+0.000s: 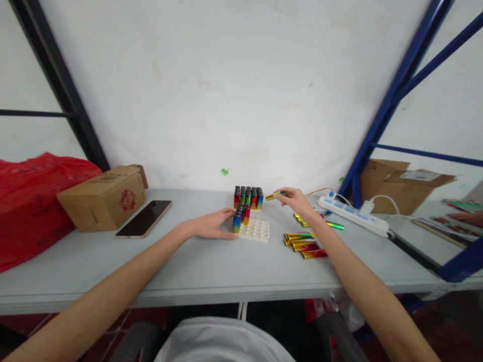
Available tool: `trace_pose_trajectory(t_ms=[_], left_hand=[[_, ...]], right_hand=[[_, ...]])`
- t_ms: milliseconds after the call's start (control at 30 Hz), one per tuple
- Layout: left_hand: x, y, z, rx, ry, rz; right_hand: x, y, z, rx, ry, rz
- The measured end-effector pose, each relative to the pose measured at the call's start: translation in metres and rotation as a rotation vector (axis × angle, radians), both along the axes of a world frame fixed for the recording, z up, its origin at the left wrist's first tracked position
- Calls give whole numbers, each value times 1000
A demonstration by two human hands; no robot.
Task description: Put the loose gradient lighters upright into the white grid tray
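A white tray (259,231) with rows of round pockets lies on the table, and several shiny coloured lighters (237,221) stand upright at its left end. My left hand (215,224) spans that end, thumb at the near corner and fingers behind the lighters, gripping the tray. Raised to the right of the tray, my right hand (293,199) pinches one gold and green lighter (272,196), tilted nearly flat. Behind, a block of upright lighters (248,197) with black tops fills a second tray. Loose gold and red lighters (302,242) lie beneath my right forearm.
A phone (145,219), a brown box (105,198) and a red plastic bag (37,201) are at the left. On the right are a white power strip (352,215) with cables, a blue metal post (392,105) and an open cardboard box (392,186). A white wall stands behind.
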State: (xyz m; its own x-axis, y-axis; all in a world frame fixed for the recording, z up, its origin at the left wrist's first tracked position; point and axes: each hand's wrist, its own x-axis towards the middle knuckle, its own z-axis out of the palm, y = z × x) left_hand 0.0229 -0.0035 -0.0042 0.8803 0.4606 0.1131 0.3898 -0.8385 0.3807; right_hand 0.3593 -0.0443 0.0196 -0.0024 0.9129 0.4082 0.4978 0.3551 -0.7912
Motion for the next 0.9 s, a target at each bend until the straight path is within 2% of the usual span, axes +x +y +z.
trace_pose_trajectory(t_ms=[100,167,300,367,433,500,633,733,900], left_hand=[[0,0,0,-1,15,1],[1,-1,2,-11,18,-1],[1,-3,4,-23,21,12],[1,-4,5,-23,7,5],[1,-4,4,-23,-3,-4],[1,-4,4,-23,-8,-10],[0,-3,4,-26,-15,-10],[1,-2,4,-25,-12,-1],[1,-2,3,-18,13,13]], right_hand=[[-18,1,-5,-49,320,59],[-27,-3,-5,-110,455,132],[-42,-14,0,-192,523,289],[-47,-15,0,-197,486,309],[-51,-14,-3,-188,409,268],[-54,-12,-7,-135,272,178],[-60,-11,-14,87,-23,-34],[-66,-15,-15,131,-66,-103],[-71,-20,-10,124,-100,-124]])
